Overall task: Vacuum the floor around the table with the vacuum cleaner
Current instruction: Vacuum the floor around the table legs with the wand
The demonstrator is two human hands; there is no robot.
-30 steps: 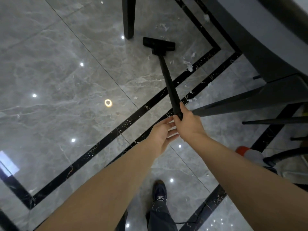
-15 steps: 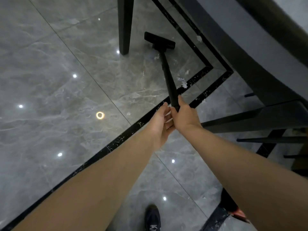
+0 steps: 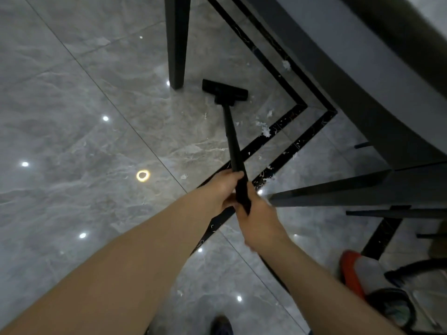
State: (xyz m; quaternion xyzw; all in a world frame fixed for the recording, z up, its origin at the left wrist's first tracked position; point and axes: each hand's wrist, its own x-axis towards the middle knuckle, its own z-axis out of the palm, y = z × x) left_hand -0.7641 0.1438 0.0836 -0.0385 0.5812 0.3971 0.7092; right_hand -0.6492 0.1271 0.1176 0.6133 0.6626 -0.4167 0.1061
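Observation:
Both hands hold the black vacuum wand (image 3: 231, 134). My left hand (image 3: 221, 189) grips it higher up from the left, and my right hand (image 3: 257, 220) grips it just below. The wand slants forward to the black floor head (image 3: 225, 91), which rests flat on the grey marble floor (image 3: 96, 153) just right of a dark table leg (image 3: 177, 39). White scraps (image 3: 264, 130) lie to the right of the wand near the black inlay stripes. The dark table edge (image 3: 350, 76) runs along the upper right.
The vacuum's body (image 3: 362, 274), orange and white with a black hose (image 3: 416, 268), sits at lower right. Dark chair legs (image 3: 338, 192) stick out on the right, close to my right hand. My shoe (image 3: 221, 325) shows at the bottom. Open floor spreads to the left.
The floor head has been drawn back toward me and now sits beside the table leg's foot. My hands slid along the wand, left hand now above the right. The vacuum body came back into view.

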